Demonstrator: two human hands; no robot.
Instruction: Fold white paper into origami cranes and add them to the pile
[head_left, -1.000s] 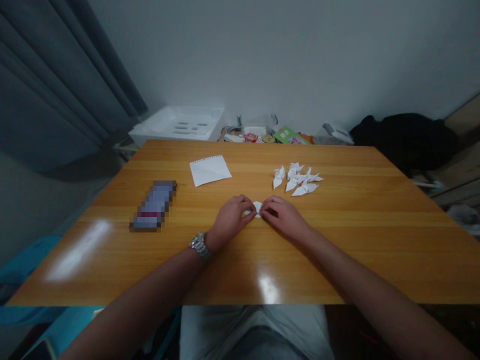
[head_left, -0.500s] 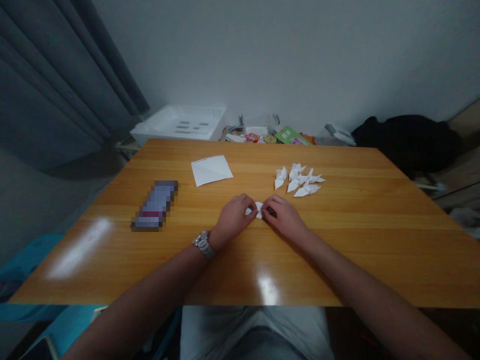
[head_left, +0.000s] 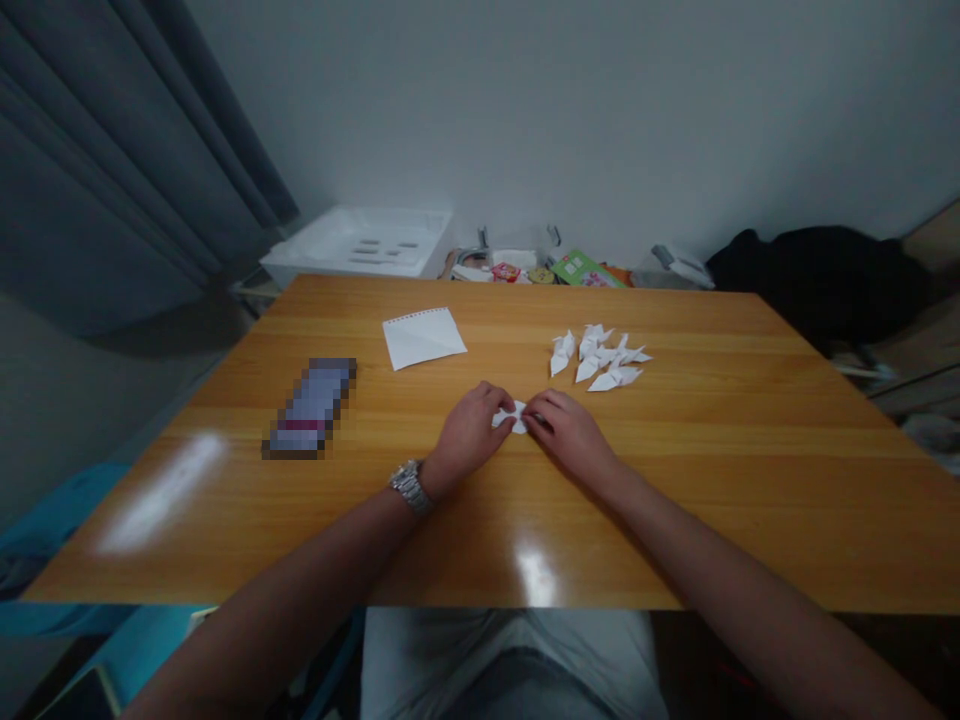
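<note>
Bare wall [head_left: 570, 120] is standing behind this shiny table [head_left: 750, 430]; over it, left hand [head_left: 469, 432] and right hand [head_left: 568, 432] are lightly pinching folded paper [head_left: 517, 414].

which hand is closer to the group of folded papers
Right. The right hand is just this side of the group of folded papers; the left hand is farther off, leftward.

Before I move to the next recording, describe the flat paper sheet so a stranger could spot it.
On the wooden table, look beyond and slightly left of the left hand. The paper sheet lies there; unlike the folded papers to its right, it is broad and flat, with a dotted far edge.
</note>
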